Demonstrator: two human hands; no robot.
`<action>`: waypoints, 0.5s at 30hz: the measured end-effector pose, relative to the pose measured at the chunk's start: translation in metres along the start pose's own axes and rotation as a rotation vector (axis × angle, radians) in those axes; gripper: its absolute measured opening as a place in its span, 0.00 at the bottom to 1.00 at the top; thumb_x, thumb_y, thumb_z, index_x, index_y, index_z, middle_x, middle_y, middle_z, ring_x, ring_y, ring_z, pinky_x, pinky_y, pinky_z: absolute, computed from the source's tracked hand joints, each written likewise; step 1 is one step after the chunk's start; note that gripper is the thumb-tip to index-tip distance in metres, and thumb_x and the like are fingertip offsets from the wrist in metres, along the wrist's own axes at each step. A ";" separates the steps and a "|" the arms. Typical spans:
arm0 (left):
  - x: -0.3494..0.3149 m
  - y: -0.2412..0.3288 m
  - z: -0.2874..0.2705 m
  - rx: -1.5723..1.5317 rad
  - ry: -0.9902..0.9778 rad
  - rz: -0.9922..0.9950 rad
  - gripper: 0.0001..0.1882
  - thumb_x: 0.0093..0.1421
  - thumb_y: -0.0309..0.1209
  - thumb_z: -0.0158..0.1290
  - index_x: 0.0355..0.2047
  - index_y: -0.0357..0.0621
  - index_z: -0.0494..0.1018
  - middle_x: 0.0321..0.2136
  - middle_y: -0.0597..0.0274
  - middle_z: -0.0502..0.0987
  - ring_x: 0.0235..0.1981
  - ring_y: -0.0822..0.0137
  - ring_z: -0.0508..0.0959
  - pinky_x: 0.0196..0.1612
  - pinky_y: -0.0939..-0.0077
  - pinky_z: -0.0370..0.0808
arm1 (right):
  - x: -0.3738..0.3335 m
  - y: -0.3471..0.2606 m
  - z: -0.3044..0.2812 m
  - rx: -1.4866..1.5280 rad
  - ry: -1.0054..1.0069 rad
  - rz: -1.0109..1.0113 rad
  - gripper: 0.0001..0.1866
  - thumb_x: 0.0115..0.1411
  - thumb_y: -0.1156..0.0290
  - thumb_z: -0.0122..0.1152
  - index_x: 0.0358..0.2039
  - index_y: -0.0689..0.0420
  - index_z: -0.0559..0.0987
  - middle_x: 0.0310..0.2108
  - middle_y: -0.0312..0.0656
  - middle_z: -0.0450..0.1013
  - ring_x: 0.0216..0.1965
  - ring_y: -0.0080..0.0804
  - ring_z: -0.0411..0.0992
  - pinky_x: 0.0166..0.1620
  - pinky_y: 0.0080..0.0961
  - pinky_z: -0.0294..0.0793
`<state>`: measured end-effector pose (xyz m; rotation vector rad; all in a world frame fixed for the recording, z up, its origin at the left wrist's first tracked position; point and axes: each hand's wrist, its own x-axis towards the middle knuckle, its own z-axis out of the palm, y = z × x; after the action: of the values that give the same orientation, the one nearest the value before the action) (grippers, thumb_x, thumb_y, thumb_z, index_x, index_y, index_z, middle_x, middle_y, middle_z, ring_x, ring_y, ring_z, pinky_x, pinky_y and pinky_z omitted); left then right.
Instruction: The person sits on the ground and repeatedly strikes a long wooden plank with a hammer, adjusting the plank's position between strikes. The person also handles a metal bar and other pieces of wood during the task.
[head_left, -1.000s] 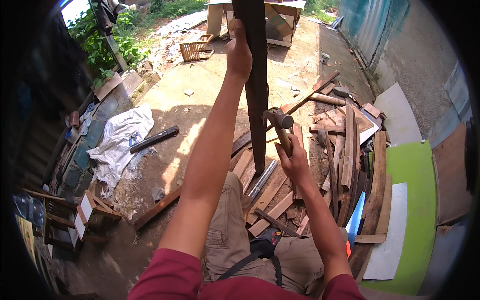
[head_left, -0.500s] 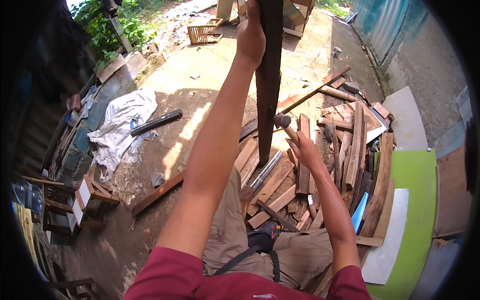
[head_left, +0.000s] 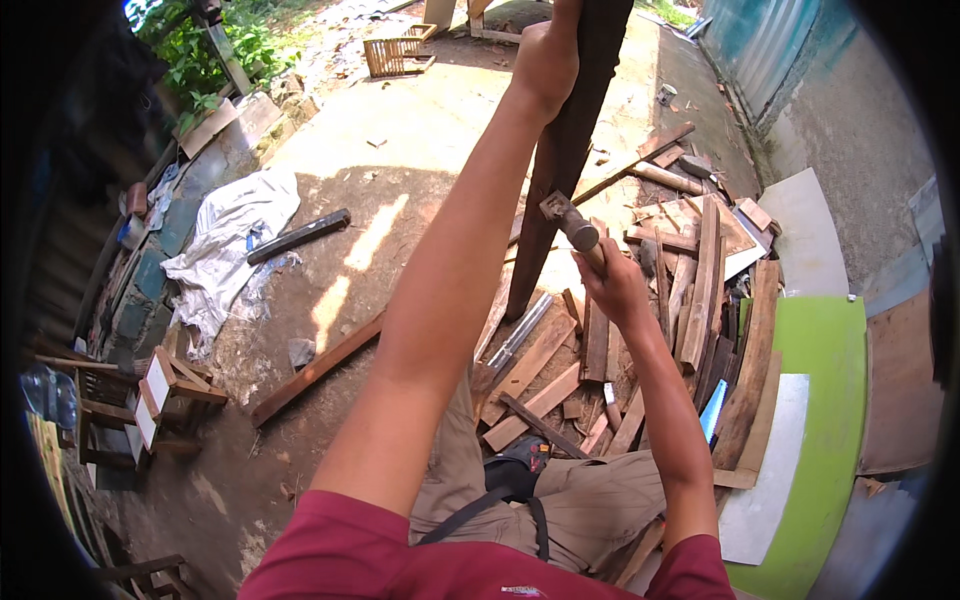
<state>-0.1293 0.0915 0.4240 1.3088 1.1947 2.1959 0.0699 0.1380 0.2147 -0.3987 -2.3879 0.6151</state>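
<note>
My left hand [head_left: 548, 72] is wrapped round the upper part of a long dark wooden plank [head_left: 560, 160]. The plank stands steeply tilted, its top leaning right and its lower end down among the wood pieces. My right hand [head_left: 613, 288] is closed on the handle of a hammer [head_left: 570, 222]. The hammer's head overlaps the plank's right edge in the picture; whether they touch I cannot tell. Below the plank's foot lie a silver metal bar [head_left: 522, 330] and several short boards [head_left: 535, 370].
Wood strips [head_left: 705, 285] are heaped on the right, with a blue saw blade [head_left: 713, 410] beside them and a green board [head_left: 822, 400] further right. At left lie a white sheet [head_left: 225, 240], a dark bar [head_left: 300, 235] and a small wooden frame [head_left: 165, 400]. A reddish beam [head_left: 318, 370] lies near my left arm.
The plank's upper end and my left hand have swung to the right, so the plank leans more. The hammer has turned, its head now pointing up-left across the plank.
</note>
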 end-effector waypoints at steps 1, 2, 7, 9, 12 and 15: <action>0.000 -0.001 -0.001 0.008 0.001 -0.026 0.42 0.65 0.70 0.33 0.35 0.41 0.77 0.22 0.63 0.75 0.24 0.72 0.75 0.28 0.76 0.71 | -0.003 0.002 0.001 0.041 0.017 0.008 0.14 0.61 0.65 0.66 0.39 0.60 0.74 0.27 0.56 0.78 0.29 0.56 0.78 0.29 0.44 0.76; -0.001 -0.001 -0.003 0.016 0.002 -0.051 0.42 0.65 0.70 0.33 0.35 0.41 0.77 0.22 0.63 0.75 0.24 0.71 0.75 0.28 0.76 0.71 | -0.006 0.004 0.002 0.037 0.019 0.020 0.14 0.61 0.65 0.66 0.39 0.60 0.74 0.27 0.56 0.78 0.29 0.56 0.78 0.29 0.44 0.76; -0.001 -0.003 -0.006 -0.038 -0.041 -0.011 0.43 0.65 0.70 0.31 0.37 0.40 0.76 0.24 0.64 0.75 0.25 0.72 0.74 0.29 0.76 0.71 | -0.001 0.006 0.009 0.066 0.007 0.006 0.14 0.61 0.65 0.66 0.38 0.60 0.73 0.26 0.58 0.77 0.29 0.57 0.78 0.30 0.44 0.75; 0.001 -0.003 -0.012 -0.042 -0.049 0.051 0.43 0.65 0.71 0.31 0.37 0.41 0.76 0.24 0.64 0.75 0.26 0.72 0.74 0.29 0.77 0.70 | -0.001 0.010 0.014 0.073 -0.010 0.032 0.13 0.61 0.66 0.65 0.37 0.61 0.73 0.26 0.58 0.76 0.29 0.57 0.77 0.30 0.44 0.74; 0.000 -0.004 -0.018 -0.043 -0.062 0.048 0.43 0.65 0.71 0.30 0.39 0.41 0.76 0.25 0.65 0.74 0.26 0.73 0.74 0.29 0.78 0.70 | -0.001 0.016 0.026 0.080 -0.003 0.074 0.12 0.61 0.67 0.65 0.37 0.62 0.73 0.25 0.57 0.76 0.29 0.57 0.77 0.29 0.44 0.74; 0.001 -0.002 -0.027 -0.036 -0.051 0.052 0.44 0.64 0.71 0.30 0.39 0.42 0.76 0.25 0.65 0.74 0.26 0.73 0.74 0.29 0.78 0.71 | 0.002 0.014 0.033 0.097 0.023 0.036 0.12 0.60 0.69 0.66 0.37 0.62 0.74 0.26 0.56 0.76 0.29 0.57 0.77 0.30 0.43 0.74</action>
<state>-0.1527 0.0800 0.4164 1.3879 1.1093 2.1957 0.0485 0.1394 0.1858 -0.4051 -2.3226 0.7357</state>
